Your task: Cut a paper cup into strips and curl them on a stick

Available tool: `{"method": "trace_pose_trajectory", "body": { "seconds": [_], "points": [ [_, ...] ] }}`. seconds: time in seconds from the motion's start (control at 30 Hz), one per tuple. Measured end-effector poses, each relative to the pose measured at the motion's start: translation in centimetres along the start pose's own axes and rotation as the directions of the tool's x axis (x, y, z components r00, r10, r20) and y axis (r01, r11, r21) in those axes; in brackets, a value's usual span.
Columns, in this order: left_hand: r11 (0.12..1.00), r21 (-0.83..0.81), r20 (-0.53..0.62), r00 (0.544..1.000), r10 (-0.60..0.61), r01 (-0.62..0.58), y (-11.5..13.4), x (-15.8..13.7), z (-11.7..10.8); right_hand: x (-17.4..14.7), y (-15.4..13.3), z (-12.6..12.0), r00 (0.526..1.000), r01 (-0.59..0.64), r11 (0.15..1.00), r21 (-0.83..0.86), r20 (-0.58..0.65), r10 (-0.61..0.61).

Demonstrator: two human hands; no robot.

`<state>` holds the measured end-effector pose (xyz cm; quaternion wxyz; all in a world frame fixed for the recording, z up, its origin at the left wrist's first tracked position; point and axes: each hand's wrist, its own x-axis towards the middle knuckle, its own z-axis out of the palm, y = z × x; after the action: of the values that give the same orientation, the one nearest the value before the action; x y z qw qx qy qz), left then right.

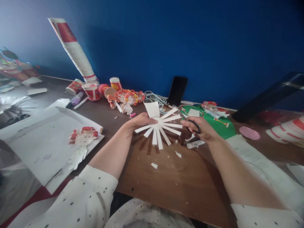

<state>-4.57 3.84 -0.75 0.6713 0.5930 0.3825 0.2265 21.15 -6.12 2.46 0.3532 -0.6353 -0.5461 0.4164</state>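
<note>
In the middle of the head view is a white paper cup [155,126] cut into several strips that fan out around its base, with one wide uncut section [152,110] standing up at the top. My left hand [142,120] grips it on the left side, thumb over the centre. Black-handled scissors [195,124] are in my right hand [200,127], fingers wrapped round the loops. Their blades point up and left, beside the strips on the upper right. Small white paper scraps [154,165] lie on the brown table [166,190] below.
A tall leaning stack of paper cups [78,57] stands at the back left. Decorated paper figures [129,98] and a coiled cable [155,99] lie behind my hands. A black phone [178,91] leans on the blue wall. At right are a green paper circle [220,125] and a dark cylinder [266,98].
</note>
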Motion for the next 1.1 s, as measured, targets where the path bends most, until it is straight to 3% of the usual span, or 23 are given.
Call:
{"method": "trace_pose_trajectory", "body": {
  "seconds": [0.4, 0.63, 0.77, 0.87, 0.93, 1.0, 1.1],
  "points": [
    [1.000, -0.023, -0.015, 1.000, -0.005, 0.005, -0.3, 0.1, -0.1, 0.0, -0.1, 0.0, 0.990, 0.119, 0.986, -0.118, -0.060, -0.127],
    [1.000, -0.027, -0.105, 0.994, 0.011, -0.014, -0.4, 0.3, 0.3, 0.7, 1.0, -0.4, 0.994, -0.019, 1.000, 0.015, -0.106, 0.020],
    [0.993, -0.077, -0.188, 0.980, 0.071, -0.087, -0.6, 0.7, 0.4, 1.3, 1.5, -1.0, 0.971, -0.078, 0.967, -0.241, -0.240, 0.018],
    [0.991, -0.124, -0.243, 0.970, 0.010, -0.041, -0.6, 0.9, 0.9, 1.5, 1.3, -1.5, 0.951, -0.156, 0.865, -0.476, -0.308, 0.002],
    [0.961, -0.274, -0.219, 0.975, -0.026, -0.036, -0.5, 0.9, 1.4, 1.4, 1.0, -1.6, 0.953, -0.192, 0.797, -0.572, -0.304, 0.012],
    [0.906, -0.407, -0.233, 0.972, 0.019, -0.116, -0.4, 1.0, 1.9, 1.3, 0.5, -1.7, 0.963, -0.208, 0.741, -0.638, -0.268, 0.039],
    [0.846, -0.514, -0.245, 0.969, 0.012, -0.140, -0.3, 1.3, 2.5, 1.1, 0.2, -1.9, 0.977, -0.196, 0.672, -0.714, -0.199, 0.073]
  ]
}}
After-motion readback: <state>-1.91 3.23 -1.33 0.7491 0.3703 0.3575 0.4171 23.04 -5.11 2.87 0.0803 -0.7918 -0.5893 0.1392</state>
